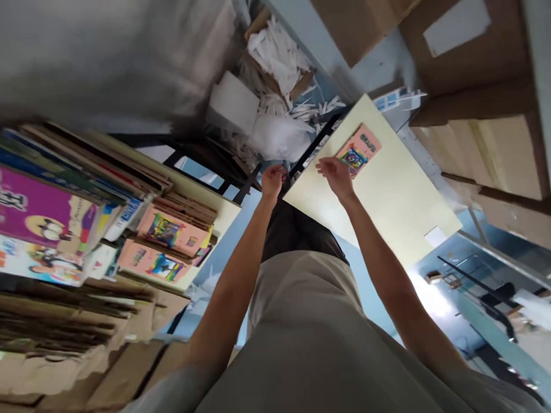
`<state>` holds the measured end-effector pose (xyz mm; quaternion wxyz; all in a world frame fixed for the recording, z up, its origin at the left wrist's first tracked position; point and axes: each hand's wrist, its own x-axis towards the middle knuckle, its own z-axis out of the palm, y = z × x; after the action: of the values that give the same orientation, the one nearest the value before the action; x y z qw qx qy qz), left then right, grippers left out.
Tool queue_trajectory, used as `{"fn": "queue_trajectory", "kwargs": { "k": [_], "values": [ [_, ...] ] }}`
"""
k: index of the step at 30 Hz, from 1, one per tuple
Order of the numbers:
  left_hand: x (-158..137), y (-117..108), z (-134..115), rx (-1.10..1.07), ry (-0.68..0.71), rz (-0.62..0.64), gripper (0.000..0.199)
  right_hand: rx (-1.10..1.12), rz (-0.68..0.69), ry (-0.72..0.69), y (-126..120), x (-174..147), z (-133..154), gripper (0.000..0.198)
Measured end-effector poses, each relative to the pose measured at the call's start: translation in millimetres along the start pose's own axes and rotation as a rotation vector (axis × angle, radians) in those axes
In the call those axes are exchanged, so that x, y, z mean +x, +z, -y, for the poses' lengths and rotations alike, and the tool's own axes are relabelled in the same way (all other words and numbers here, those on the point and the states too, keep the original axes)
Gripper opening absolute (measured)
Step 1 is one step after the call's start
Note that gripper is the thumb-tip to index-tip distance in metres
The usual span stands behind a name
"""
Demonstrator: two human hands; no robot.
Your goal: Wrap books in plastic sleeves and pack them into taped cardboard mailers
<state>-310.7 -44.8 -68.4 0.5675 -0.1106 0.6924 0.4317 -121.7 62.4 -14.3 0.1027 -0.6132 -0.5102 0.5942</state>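
Note:
A pink booklet (359,150) with a colourful picture lies on the cream tabletop (392,196) to my right. My right hand (336,175) is over that tabletop, right beside the booklet's lower left edge; its fingers are loosely bent and apart, and I see nothing held in them. Whether it touches the booklet is unclear. In front of my body, over the gap left of the tabletop, hangs my left hand (273,181). Its fingers are slightly curled and somewhat blurred, with nothing visible in them.
On my left, a cream board (226,217) bears stacked pink booklets (168,231) beside larger magazines (40,208). White paper scraps (277,56) fill a carton and the floor ahead. Cardboard boxes (486,157) are stacked at right, and flattened cardboard (58,322) lies lower left.

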Motion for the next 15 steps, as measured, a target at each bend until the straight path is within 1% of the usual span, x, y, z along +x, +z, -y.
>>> {"fn": "queue_trajectory", "kwargs": {
  "k": [1, 2, 4, 6, 8, 10, 13, 15],
  "values": [
    [10.1, -2.5, 5.1, -0.011, -0.027, -0.068, 0.004, -0.051, 0.039, -0.071, 2.3, 19.7, 3.4, 0.015],
    [19.4, -4.6, 9.9, -0.033, -0.051, -0.119, 0.008, -0.101, 0.080, -0.128, 5.7, 40.8, 7.1, 0.013],
    [35.6, -7.8, 18.4, -0.076, -0.079, -0.176, 0.015, -0.230, 0.173, -0.229, 17.0, 84.7, 15.0, 0.013],
    [50.0, -10.7, 26.1, -0.087, -0.106, -0.207, 0.017, -0.422, 0.271, -0.314, 35.8, 126.8, 22.0, 0.016],
    [64.9, -13.6, 33.9, -0.063, -0.135, -0.207, 0.015, -0.645, 0.353, -0.321, 61.6, 162.3, 26.1, 0.020],
    [82.6, -16.5, 42.9, -0.019, -0.170, -0.204, 0.016, -0.861, 0.420, -0.286, 90.2, 189.3, 25.2, 0.025],
    [116.9, -20.9, 59.9, 0.052, -0.212, -0.219, 0.022, -1.100, 0.536, -0.232, 126.8, 217.5, 13.8, 0.034],
    [145.1, -24.6, 72.5, 0.092, -0.213, -0.240, 0.028, -1.207, 0.617, -0.186, 142.3, 232.1, 1.7, 0.038]
  ]
}}
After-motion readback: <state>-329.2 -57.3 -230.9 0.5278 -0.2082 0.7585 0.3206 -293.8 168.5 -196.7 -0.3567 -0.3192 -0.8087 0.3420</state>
